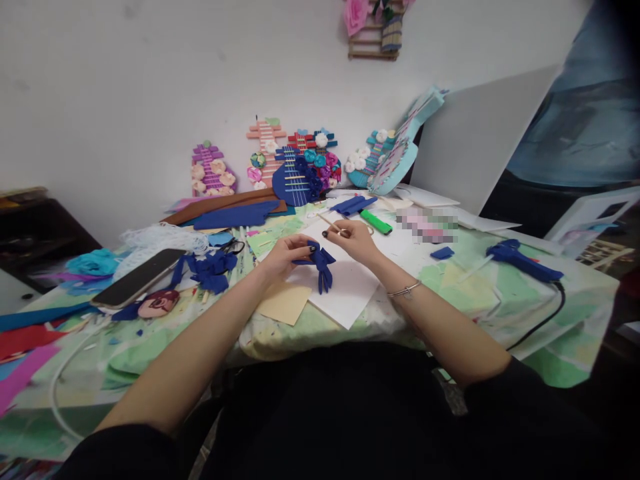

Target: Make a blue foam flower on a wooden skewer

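Between the fingers of my left hand is a dark blue paper flower, its folded strips hanging down. My right hand, just to the right of it, pinches a thin wooden stick that points up and left. Both hands are above white paper sheets on the table. A green cutter or marker lies just beyond my right hand, near rolled blue paper strips. A yellowish paper square lies below my left hand.
Left: phone, blue paper scraps, white shredded strips. Right: blue glue gun with a black cord, small blue piece. Decorated paper guitars lean against the back wall. The table has a green patterned cloth.
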`<state>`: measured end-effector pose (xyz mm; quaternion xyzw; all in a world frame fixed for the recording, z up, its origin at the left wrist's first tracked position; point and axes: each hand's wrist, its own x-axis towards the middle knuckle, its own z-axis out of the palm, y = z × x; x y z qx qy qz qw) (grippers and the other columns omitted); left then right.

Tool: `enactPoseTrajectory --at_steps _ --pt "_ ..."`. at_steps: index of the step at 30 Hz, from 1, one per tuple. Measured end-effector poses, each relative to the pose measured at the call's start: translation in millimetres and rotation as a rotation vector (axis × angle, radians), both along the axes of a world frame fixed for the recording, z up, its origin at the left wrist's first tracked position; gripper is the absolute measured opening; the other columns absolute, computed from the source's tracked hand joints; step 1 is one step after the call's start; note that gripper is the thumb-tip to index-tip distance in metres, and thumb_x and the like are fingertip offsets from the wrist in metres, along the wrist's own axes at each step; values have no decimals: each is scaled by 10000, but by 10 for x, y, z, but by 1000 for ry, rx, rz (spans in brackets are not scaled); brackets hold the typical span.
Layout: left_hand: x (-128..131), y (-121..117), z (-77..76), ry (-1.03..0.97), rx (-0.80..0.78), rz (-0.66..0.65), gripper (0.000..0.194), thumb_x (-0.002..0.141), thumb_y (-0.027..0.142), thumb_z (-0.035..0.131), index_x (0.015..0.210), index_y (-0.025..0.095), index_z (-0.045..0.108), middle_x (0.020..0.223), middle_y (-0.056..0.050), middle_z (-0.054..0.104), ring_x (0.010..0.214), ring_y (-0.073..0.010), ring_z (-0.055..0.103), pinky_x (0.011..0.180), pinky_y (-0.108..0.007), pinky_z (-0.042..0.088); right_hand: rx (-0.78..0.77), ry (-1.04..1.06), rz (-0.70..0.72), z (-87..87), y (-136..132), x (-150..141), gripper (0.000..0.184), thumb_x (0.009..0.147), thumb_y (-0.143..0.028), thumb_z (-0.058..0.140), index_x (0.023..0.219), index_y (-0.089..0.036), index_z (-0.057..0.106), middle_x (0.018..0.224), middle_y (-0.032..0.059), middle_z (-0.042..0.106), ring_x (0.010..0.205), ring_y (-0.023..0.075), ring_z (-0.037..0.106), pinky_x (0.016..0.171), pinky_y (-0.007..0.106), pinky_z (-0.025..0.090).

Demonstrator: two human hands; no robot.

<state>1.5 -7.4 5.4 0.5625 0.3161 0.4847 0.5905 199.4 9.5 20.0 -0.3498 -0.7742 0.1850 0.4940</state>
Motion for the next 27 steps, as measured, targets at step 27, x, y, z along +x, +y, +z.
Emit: enactPoseTrajectory --at_steps 27 --pt "31 35 -21 -55 44 184 360 484 188 845 787 133 659 691 -26 704 609 -157 656 620 -305 525 -328 24 332 -56 1 -90 224 640 -322 682 709 -131 588 654 -6 592 539 81 507 505 208 395"
